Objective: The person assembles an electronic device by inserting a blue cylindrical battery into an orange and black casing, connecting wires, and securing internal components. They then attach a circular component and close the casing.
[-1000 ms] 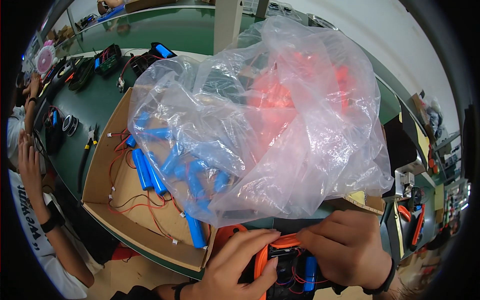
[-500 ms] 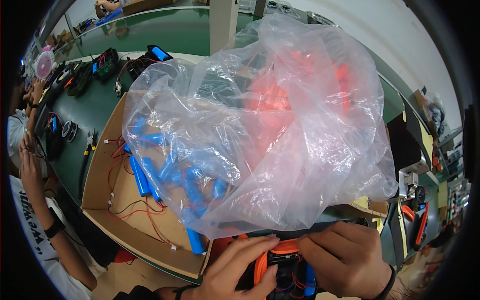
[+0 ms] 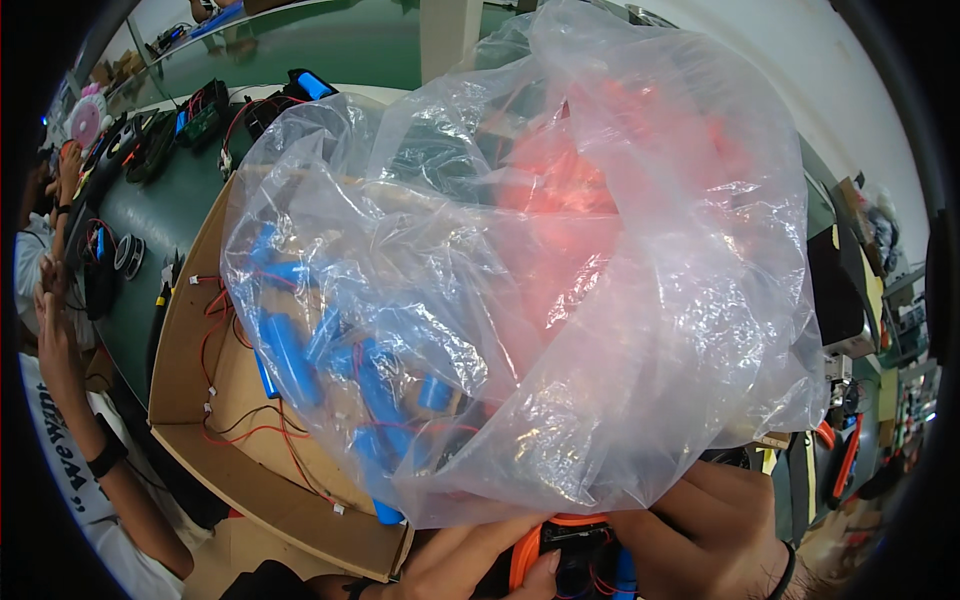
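Note:
At the lower edge, my left hand [image 3: 470, 562] is closed on the left side of a black casing with an orange rim [image 3: 525, 556]. Red and blue wires and a blue cell [image 3: 626, 572] show inside the casing. My right hand [image 3: 705, 535] is closed, knuckles up, at the casing's right upper rim; its fingertips are hidden. Just beyond both hands, a large clear plastic bag [image 3: 620, 400] with red-orange parts inside hangs over the fingers' far side. It also covers much of a cardboard tray [image 3: 270, 500] of blue battery cells [image 3: 290, 360] with red and black leads.
Pliers [image 3: 163, 290] and a wire spool [image 3: 130, 257] lie on the green table [image 3: 190, 215] at left. Opened black housings [image 3: 203, 110] stand along the back. A co-worker's arm [image 3: 75, 380] is at far left. At right are a black box [image 3: 840, 290] and an orange-handled tool [image 3: 848, 458].
The bag's near edge has come lower and now overlaps the tops of my hands. The casing sits slightly lower in view, with both hands still on it. The tray appears shifted left and down.

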Demonstrator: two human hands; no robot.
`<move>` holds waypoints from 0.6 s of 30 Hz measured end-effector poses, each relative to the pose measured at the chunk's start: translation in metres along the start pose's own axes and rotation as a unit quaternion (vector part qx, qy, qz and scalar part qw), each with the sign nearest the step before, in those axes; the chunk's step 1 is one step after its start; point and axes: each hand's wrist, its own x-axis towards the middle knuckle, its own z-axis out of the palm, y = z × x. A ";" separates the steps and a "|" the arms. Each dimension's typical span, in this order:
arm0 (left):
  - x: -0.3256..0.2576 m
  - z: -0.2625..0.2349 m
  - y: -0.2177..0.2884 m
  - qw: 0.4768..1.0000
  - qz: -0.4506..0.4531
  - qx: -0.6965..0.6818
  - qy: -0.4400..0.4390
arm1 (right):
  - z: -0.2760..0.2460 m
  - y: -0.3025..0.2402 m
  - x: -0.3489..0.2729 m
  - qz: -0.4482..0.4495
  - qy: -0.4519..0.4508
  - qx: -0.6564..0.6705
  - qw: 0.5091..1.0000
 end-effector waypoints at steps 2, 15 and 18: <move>-0.001 0.001 0.003 1.000 -0.004 0.014 0.002 | 0.000 0.000 0.000 -0.005 0.002 -0.003 1.000; 0.000 -0.003 0.005 0.999 -0.030 0.027 -0.036 | -0.008 0.003 -0.006 0.004 -0.015 -0.014 1.000; 0.001 -0.004 0.005 0.998 -0.036 0.033 -0.046 | -0.010 0.006 -0.007 0.019 -0.003 -0.001 1.000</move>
